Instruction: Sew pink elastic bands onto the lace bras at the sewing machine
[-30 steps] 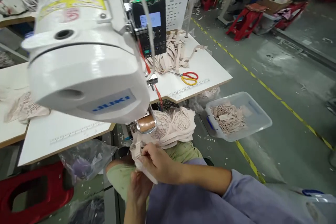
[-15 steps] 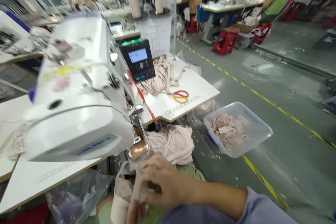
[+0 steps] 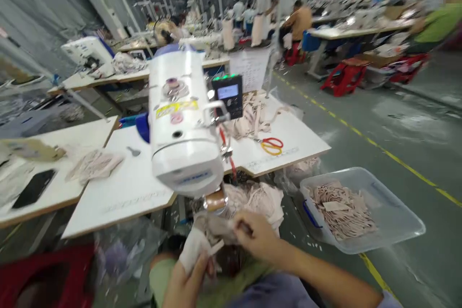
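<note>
Below the head of a white sewing machine [image 3: 186, 130], a beige garment piece [image 3: 197, 245] is stretched between my hands. My left hand [image 3: 193, 272] grips its pale lower edge, with the thumb pressed on the cloth. My right hand [image 3: 256, 233] is closed on a thinner, sheer-looking part of the garment and is slightly blurred. The exact kind of garment cannot be made out. Just above it is the machine's rounded brown and metal arm end [image 3: 215, 200]. Behind my right hand lies a bundle of beige fabric pieces [image 3: 269, 202].
Red and yellow scissors [image 3: 272, 146] and beige strips [image 3: 250, 118] lie on the white table [image 3: 299, 147] beside a control panel [image 3: 228, 96]. A clear plastic bin [image 3: 397, 216] of strips stands at right. At left are a phone [image 3: 34, 188] and a red stool [image 3: 50, 269]. People work farther back.
The camera view has turned left and lifted, so the machine and bin appear shifted right. My right hand has moved away from my left, and the garment piece now spans between them.
</note>
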A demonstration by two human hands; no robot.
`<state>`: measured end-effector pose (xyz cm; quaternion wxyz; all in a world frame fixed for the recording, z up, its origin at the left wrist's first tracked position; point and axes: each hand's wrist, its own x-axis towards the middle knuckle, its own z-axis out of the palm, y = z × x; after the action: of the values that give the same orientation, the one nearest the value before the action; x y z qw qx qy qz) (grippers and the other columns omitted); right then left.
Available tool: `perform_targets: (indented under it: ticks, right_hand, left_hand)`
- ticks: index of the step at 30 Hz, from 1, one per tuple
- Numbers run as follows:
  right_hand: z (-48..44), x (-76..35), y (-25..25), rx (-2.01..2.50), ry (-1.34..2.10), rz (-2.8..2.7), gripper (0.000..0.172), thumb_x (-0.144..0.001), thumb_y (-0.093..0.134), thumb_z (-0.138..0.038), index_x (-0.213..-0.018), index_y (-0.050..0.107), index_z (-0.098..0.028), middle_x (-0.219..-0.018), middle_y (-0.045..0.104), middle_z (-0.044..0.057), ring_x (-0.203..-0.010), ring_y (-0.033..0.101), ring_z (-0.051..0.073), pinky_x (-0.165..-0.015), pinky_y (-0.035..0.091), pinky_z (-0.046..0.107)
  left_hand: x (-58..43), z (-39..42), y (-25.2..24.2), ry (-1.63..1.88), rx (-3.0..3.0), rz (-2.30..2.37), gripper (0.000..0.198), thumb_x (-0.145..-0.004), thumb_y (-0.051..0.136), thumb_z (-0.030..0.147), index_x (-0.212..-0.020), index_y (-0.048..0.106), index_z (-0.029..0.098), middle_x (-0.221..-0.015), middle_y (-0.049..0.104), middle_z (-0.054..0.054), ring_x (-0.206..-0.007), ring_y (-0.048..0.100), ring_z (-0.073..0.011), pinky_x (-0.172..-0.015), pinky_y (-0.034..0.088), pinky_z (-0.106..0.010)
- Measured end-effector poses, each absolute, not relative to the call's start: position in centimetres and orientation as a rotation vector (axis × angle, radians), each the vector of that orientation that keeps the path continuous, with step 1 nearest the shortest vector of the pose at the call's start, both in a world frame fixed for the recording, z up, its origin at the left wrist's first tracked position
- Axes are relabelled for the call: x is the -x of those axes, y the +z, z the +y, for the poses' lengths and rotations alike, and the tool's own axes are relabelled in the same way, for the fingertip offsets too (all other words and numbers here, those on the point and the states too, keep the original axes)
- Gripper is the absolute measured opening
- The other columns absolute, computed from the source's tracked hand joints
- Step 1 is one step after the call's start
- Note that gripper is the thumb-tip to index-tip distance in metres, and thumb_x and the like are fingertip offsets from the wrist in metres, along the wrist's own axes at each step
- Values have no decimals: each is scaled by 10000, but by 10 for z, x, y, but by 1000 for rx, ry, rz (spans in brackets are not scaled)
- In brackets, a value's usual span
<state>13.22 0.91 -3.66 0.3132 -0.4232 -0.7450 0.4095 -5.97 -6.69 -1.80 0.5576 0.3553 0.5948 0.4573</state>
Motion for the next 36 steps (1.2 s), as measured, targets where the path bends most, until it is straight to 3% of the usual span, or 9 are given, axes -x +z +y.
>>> perform_targets:
  ticks: [2,6,9,15,20,24,28,31,36]
  right_hand:
    - [6,-134,-35,1122,1027,-1948,156,-823,485,-155,-850,631,-202,-709,621,0,-600,531,121,-554,407,220]
    - [-1,-128,-31,1004,938,-1988,173,-939,487,-211,-936,659,-227,-828,686,48,-698,618,146,-617,496,253]
    - [-10,-120,-29,921,857,-1992,134,-933,547,-201,-967,671,-238,-835,701,44,-726,656,152,-627,534,260]
    - [-13,-104,-34,932,676,-1998,117,-947,569,-206,-959,680,-239,-863,721,49,-768,684,159,-659,562,268]
    - [-7,-104,-39,988,761,-1987,116,-941,567,-216,-934,683,-226,-858,716,45,-745,669,156,-642,537,261]
    - [2,-111,-35,1029,1010,-2049,94,-864,591,-190,-836,678,-208,-744,651,12,-562,549,112,-517,424,229]
    - [11,-115,-25,1012,1274,-2142,95,-760,565,-123,-740,625,-194,-703,573,-22,-503,440,73,-491,339,206]
    - [16,-115,-19,945,1324,-2206,110,-747,537,-99,-745,597,-190,-716,553,-30,-531,440,72,-518,330,203]
    - [15,-116,-21,892,1267,-2325,134,-853,486,-132,-783,586,-187,-736,566,0,-670,514,123,-591,355,225]
  left_hand:
    - [57,-65,-22,1056,-752,1430,424,-810,694,571,-623,652,192,-630,637,-11,-621,602,-168,-625,507,-284]
    - [49,-57,-27,1119,-436,1233,479,-614,833,601,-600,666,152,-586,638,-30,-586,569,-141,-599,461,-249]
    - [41,-54,-27,1195,-308,1169,465,-576,871,556,-614,670,138,-589,634,-22,-575,552,-123,-597,455,-235]
    - [32,-58,-35,1349,-335,1203,399,-664,843,502,-851,734,167,-774,715,-24,-717,626,-146,-728,514,-253]
    - [31,-60,-34,1283,-539,1298,309,-785,748,459,-883,763,166,-840,740,-42,-797,661,-182,-754,539,-278]
    - [35,-64,-31,1213,-706,1438,270,-760,757,412,-856,791,162,-786,747,-52,-747,664,-206,-699,546,-298]
    - [37,-68,-35,1225,-801,1456,223,-730,783,368,-833,812,172,-725,744,-44,-685,661,-211,-672,557,-313]
    - [37,-69,-39,1251,-798,1435,229,-722,793,354,-865,817,176,-747,758,-47,-695,675,-216,-681,570,-320]
    - [40,-65,-43,1226,-770,1407,268,-738,767,383,-827,795,132,-710,738,-60,-679,661,-202,-643,559,-299]
